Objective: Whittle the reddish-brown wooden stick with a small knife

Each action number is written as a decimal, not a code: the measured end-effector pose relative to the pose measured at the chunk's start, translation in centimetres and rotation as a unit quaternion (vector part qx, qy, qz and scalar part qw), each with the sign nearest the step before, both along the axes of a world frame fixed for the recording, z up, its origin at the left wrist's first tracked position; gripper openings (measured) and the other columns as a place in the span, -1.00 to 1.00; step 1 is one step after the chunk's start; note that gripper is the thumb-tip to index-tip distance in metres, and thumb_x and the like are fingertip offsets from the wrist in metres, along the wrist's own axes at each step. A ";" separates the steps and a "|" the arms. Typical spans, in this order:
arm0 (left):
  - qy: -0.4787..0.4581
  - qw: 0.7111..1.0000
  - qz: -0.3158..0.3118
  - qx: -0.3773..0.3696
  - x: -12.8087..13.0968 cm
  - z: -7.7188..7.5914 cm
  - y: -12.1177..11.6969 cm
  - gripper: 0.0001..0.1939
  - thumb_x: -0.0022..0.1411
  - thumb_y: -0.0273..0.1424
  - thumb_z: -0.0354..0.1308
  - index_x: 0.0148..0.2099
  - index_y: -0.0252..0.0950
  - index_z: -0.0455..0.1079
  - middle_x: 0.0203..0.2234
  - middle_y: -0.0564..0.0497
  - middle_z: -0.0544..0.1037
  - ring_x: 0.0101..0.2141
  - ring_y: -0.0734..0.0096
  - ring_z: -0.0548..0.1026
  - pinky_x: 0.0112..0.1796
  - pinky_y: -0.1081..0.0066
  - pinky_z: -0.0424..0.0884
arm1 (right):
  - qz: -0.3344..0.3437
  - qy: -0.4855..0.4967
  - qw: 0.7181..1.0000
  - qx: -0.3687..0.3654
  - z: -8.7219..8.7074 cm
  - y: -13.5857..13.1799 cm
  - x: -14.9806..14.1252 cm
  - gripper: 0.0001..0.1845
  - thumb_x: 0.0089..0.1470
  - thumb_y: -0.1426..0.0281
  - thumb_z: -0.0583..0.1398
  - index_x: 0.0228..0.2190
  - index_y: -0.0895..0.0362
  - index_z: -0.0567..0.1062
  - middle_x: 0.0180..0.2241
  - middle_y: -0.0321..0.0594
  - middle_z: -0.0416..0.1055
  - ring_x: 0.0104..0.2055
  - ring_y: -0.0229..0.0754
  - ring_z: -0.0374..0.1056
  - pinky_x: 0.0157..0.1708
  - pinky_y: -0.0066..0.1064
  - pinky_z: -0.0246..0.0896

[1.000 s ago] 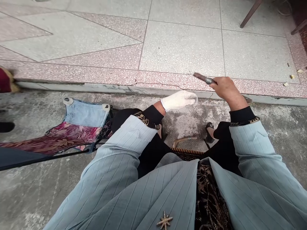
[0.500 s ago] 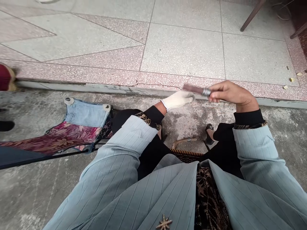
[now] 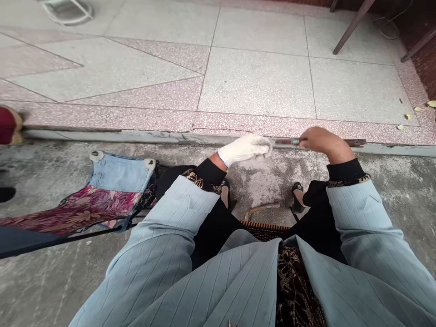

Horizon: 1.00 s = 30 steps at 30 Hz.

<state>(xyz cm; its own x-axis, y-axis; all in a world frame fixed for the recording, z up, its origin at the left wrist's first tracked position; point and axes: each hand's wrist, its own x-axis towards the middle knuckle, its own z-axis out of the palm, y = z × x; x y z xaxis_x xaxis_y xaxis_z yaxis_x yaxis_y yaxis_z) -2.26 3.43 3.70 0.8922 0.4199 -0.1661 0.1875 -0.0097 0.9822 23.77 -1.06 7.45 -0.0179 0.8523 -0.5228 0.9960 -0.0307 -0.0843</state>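
Head view: I am sitting low over the concrete ground (image 3: 391,200), with both forearms reaching forward in pale blue sleeves (image 3: 177,204). My bare right hand (image 3: 318,140) is closing around a thin brown stick (image 3: 285,141), its fingers curling in and gripping the shaft. The stick is lying roughly level in front of me, just before the edge of the tiled step (image 3: 153,137); one end is pointing toward my other hand and the opposite end is poking out beyond my wrist. A band of silvery wire (image 3: 295,141) is wrapping the shaft right beside my fingers. My left hand (image 3: 243,149) is wearing a white knit glove, and its fingers are bending together near the stick's tip; they are blurring there, so I cannot tell whether they are pinching anything or touching that tip. Below my hands, a curved piece of wood (image 3: 262,209) is showing between my knees, next to a woven edge (image 3: 267,225), and a black shoe (image 3: 299,197) is resting on the ground. To my left, a folding seat of denim and floral cloth (image 3: 102,206) is standing close by my sleeve.
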 end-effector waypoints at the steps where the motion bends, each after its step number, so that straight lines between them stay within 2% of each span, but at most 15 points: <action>1: -0.010 1.000 0.019 -0.017 -0.2 -0.1 0.3 -0.82 0.22 -0.35 0.12 -0.37 -0.37 0.39 -0.47 -0.02 0.50 -0.59 0.63 0.30 -0.51 0.53 0.23 | 0.033 0.024 0.997 -0.067 0.2 -0.3 0.0 -0.75 0.11 0.35 0.19 -0.30 0.16 0.67 -0.39 -0.11 0.53 -0.41 -0.16 0.34 -0.40 -0.34 0.13; 3: -0.023 0.997 0.066 -0.039 -0.5 -0.3 0.7 -0.83 0.23 -0.39 0.09 -0.38 -0.37 0.37 -0.53 0.00 0.46 -0.64 0.66 0.25 -0.54 0.53 0.20 | 0.103 0.126 0.971 -0.174 0.9 -0.9 -0.1 -0.76 0.10 0.30 0.23 -0.28 0.12 0.67 -0.43 -0.20 0.53 -0.42 -0.22 0.32 -0.40 -0.39 0.14; 5: -0.027 0.993 0.100 -0.054 -0.5 -0.6 0.9 -0.83 0.24 -0.41 0.08 -0.38 -0.37 0.36 -0.56 0.03 0.43 -0.66 0.66 0.24 -0.56 0.53 0.19 | 0.158 0.273 0.924 -0.215 1.7 -1.5 -0.1 -0.66 0.10 0.19 0.25 -0.19 0.12 0.66 -0.41 -0.23 0.53 -0.40 -0.25 0.32 -0.37 -0.42 0.17; 7: -0.017 0.992 0.110 -0.065 -0.3 -0.9 0.8 -0.85 0.25 -0.42 0.08 -0.37 -0.37 0.35 -0.57 0.04 0.42 -0.66 0.64 0.26 -0.55 0.52 0.22 | 0.153 0.409 0.883 -0.173 2.6 -2.0 0.0 -0.57 0.08 0.11 0.26 -0.15 0.15 0.64 -0.38 -0.22 0.52 -0.39 -0.27 0.32 -0.35 -0.43 0.21; 10: 0.001 0.994 0.092 -0.066 0.1 -1.3 0.3 -0.86 0.26 -0.42 0.07 -0.35 -0.35 0.34 -0.57 0.05 0.42 -0.66 0.63 0.26 -0.52 0.51 0.26 | 0.039 0.503 0.864 -0.006 3.3 -2.0 0.1 -0.63 0.07 0.14 0.28 -0.27 0.20 0.62 -0.42 -0.22 0.48 -0.43 -0.30 0.27 -0.39 -0.43 0.20; 12: 0.015 0.997 0.059 -0.052 0.3 -1.3 -0.2 -0.83 0.28 -0.39 0.04 -0.34 -0.35 0.33 -0.55 0.06 0.42 -0.66 0.64 0.24 -0.52 0.50 0.24 | -0.044 0.494 0.864 0.093 3.1 -1.5 0.1 -0.71 0.09 0.20 0.26 -0.36 0.20 0.59 -0.47 -0.24 0.43 -0.47 -0.32 0.23 -0.43 -0.44 0.16; 15: 0.064 0.997 0.015 0.028 0.1 -0.9 -1.0 -0.80 0.28 -0.32 0.05 -0.31 -0.35 0.37 -0.51 0.07 0.42 -0.61 0.62 0.25 -0.52 0.52 0.18 | -0.110 0.426 0.883 0.164 2.2 -0.5 -0.3 -0.78 0.10 0.29 0.23 -0.41 0.21 0.56 -0.53 -0.25 0.37 -0.49 -0.32 0.20 -0.45 -0.43 0.11; 18: 0.111 0.978 0.004 0.174 -0.3 0.0 -1.6 -0.79 0.29 -0.31 0.05 -0.29 -0.33 0.40 -0.50 0.10 0.41 -0.51 0.56 0.29 -0.44 0.51 0.17 | -0.127 0.335 0.916 0.179 1.6 0.3 -1.2 -0.79 0.11 0.33 0.20 -0.39 0.22 0.57 -0.52 -0.22 0.39 -0.48 -0.30 0.22 -0.44 -0.40 0.09; 22: 0.169 0.923 -0.034 0.343 -0.8 0.9 -1.9 -0.76 0.33 -0.32 -0.02 -0.26 -0.31 0.43 -0.47 0.09 0.44 -0.47 0.50 0.31 -0.40 0.47 0.13 | -0.093 0.202 0.959 0.174 1.2 0.8 -2.1 -0.74 0.15 0.32 0.17 -0.30 0.21 0.60 -0.43 -0.14 0.45 -0.41 -0.23 0.27 -0.40 -0.36 0.06; 25: 0.223 0.878 -0.045 0.422 -1.0 1.1 -2.0 -0.72 0.35 -0.32 -0.04 -0.16 -0.28 0.48 -0.40 0.04 0.53 -0.43 0.43 0.39 -0.40 0.44 0.12 | -0.017 0.096 0.988 0.116 0.5 1.0 -2.6 -0.71 0.18 0.32 0.14 -0.27 0.22 0.61 -0.37 -0.07 0.48 -0.37 -0.18 0.28 -0.39 -0.33 0.03; 27: 0.252 0.853 -0.038 0.456 -1.1 1.2 -2.1 -0.70 0.36 -0.30 -0.05 -0.10 -0.25 0.49 -0.35 0.01 0.57 -0.38 0.37 0.44 -0.40 0.43 0.13 | 0.037 0.048 0.998 0.016 0.0 0.8 -3.1 -0.73 0.15 0.35 0.15 -0.30 0.23 0.61 -0.37 -0.06 0.48 -0.39 -0.18 0.28 -0.40 -0.32 0.02; 29: 0.263 0.840 -0.028 0.475 -1.3 1.2 -2.0 -0.70 0.36 -0.31 -0.04 -0.08 -0.23 0.50 -0.34 0.00 0.59 -0.35 0.34 0.46 -0.40 0.43 0.14 | 0.101 0.056 0.987 -0.111 -0.4 0.4 -3.9 -0.77 0.12 0.37 0.18 -0.35 0.24 0.61 -0.43 -0.10 0.47 -0.44 -0.21 0.27 -0.42 -0.34 0.03; 30: 0.261 0.839 -0.021 0.476 -1.4 1.2 -1.9 -0.70 0.35 -0.33 -0.04 -0.09 -0.24 0.51 -0.35 0.00 0.59 -0.36 0.34 0.46 -0.40 0.43 0.14 | 0.135 0.088 0.972 -0.169 -0.4 0.1 -4.2 -0.78 0.12 0.38 0.19 -0.37 0.24 0.61 -0.47 -0.14 0.45 -0.45 -0.23 0.26 -0.42 -0.36 0.04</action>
<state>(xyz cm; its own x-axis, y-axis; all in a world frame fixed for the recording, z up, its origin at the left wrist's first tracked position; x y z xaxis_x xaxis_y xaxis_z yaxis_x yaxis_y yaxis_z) -3.61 1.50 4.89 0.8198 0.5536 -0.1466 0.5696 -0.7618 0.3086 19.53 -0.97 7.07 -0.3318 0.5835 -0.7413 0.9426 0.1736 -0.2852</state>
